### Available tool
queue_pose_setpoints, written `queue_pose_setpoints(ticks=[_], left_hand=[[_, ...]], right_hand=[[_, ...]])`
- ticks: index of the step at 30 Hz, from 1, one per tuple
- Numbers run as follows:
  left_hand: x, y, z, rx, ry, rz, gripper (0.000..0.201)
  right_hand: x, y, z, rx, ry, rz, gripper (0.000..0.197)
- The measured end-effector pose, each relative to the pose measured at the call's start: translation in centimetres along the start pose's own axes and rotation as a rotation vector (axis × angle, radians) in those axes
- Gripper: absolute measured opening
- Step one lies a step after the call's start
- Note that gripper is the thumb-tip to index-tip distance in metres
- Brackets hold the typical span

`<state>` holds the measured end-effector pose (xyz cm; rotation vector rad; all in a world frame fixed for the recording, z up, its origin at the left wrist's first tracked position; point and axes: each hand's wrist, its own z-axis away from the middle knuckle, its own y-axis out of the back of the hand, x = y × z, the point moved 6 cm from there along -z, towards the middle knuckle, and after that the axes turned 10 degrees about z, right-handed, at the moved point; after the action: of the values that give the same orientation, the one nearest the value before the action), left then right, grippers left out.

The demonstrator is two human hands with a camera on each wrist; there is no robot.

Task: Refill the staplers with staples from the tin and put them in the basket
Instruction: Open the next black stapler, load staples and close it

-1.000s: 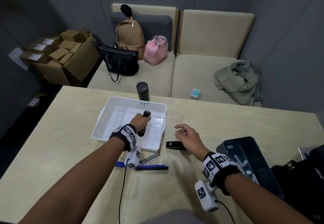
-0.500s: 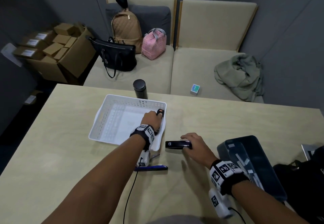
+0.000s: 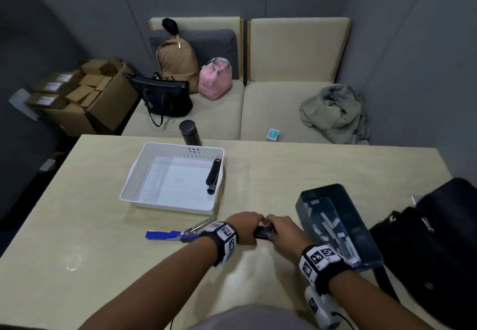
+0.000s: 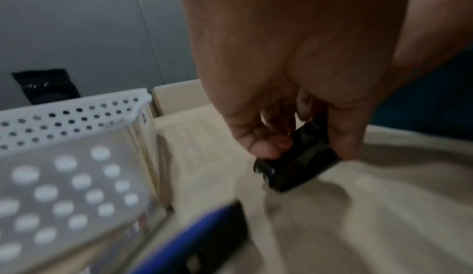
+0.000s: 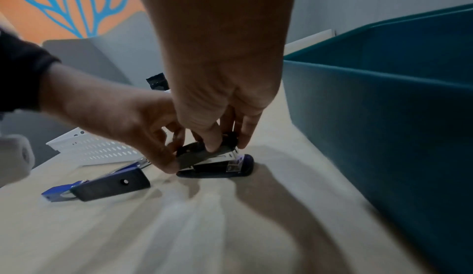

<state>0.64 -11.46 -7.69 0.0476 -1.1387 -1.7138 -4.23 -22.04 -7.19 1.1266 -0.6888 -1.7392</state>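
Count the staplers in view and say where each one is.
3. A black stapler lies in the white basket; a blue stapler, opened, lies on the table before it; a small dark stapler is gripped by the left hand and right hand.

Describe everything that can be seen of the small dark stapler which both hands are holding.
The small dark stapler is short, with a dark blue base, a black top and a shiny metal magazine between them. It rests on the beige table, close to the teal tin. Its top is tilted up from the base, so it looks partly open. The left hand grips its rear end, and the right hand pinches the top from above.
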Motion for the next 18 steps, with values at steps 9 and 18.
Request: queue_pose_setpoints(ticks=[9, 18], left_hand=[[5.0, -4.1, 2.0, 0.05, -0.172, -0.282, 0.027], [1.6, -1.2, 5.6, 0.204, -0.159, 0.069, 0.02]], right_hand=[[3.0, -2.5, 3.6, -0.131, 0.006, 0.138, 0.025], [2.9, -2.4, 3.7, -0.027, -0.037, 0.211, 0.02]])
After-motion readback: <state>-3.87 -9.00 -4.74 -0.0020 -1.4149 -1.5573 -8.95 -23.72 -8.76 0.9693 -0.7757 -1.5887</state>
